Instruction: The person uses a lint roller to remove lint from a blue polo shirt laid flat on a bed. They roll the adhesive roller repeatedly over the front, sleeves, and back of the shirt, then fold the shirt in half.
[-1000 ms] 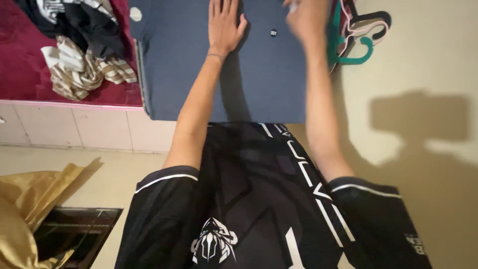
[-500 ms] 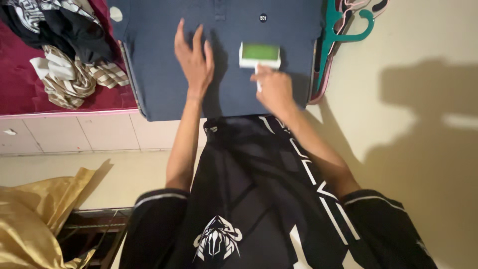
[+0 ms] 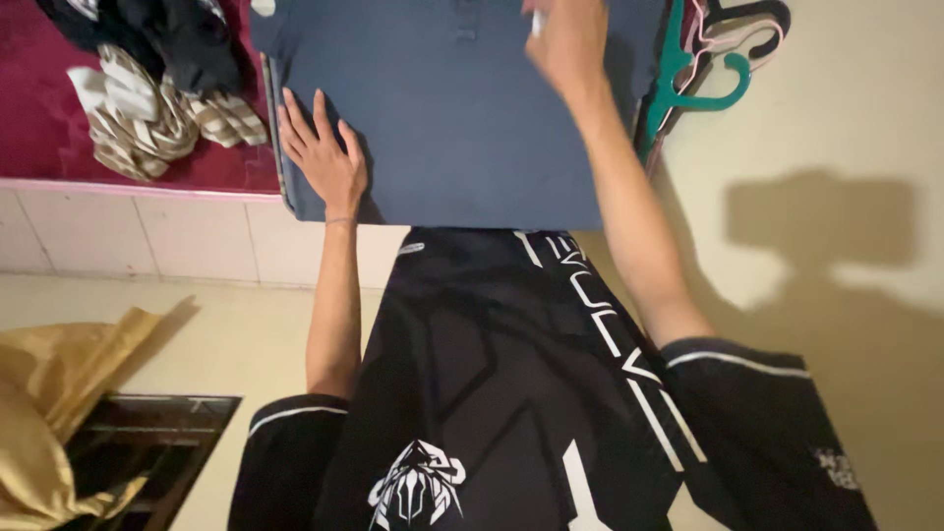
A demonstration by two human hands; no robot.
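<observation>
We are looking down on a blue-grey polo shirt (image 3: pixel 462 118) lying spread and buttoned on a ledge covered in dark red cloth (image 3: pixel 39 128), its lower hem reaching the ledge's tiled front edge. The left hand (image 3: pixel 323 157) is resting flat and open on the shirt's lower left corner, fingers spread, pinning the fabric; half a second ago it was lying nearer the middle of the garment, so it has slid outward toward the side seam. The right hand (image 3: pixel 568 44) is closing around a small white handle at the top edge of the view; a moment ago it was lower down, and the tool's green-faced head was showing, which we can no longer see. That shift suggests the strokes are now travelling up toward the collar, while the lower cloth is being held taut. Beside the shirt, a heap of black and striped clothing (image 3: pixel 147 88) is sitting on the red cloth, and teal and pink hangers (image 3: pixel 703 84) are lying at the right.
</observation>
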